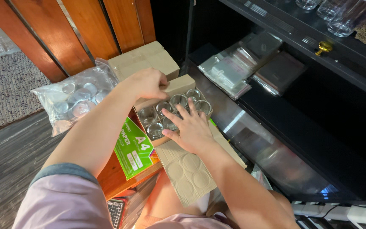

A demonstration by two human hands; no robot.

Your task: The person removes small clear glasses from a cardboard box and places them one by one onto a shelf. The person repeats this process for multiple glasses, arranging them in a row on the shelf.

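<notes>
An open cardboard box [182, 86] holds several small clear glass jars [178, 100] in rows. My left hand [145, 83] grips the box's far flap and rim, fingers curled over the edge. Over the jars at the near side my right hand [190, 126] lies flat, fingers spread and touching their tops. A loose cardboard sheet with round dents [187, 171] lies under my right wrist, hanging toward my lap.
A clear plastic bag of round metal lids [75, 98] lies left of the box. A green paper ream pack [135, 148] sits under the box on a wooden surface. A black shelf unit [284, 118] with plastic sleeves [229, 70] and glasses [339, 17] stands right.
</notes>
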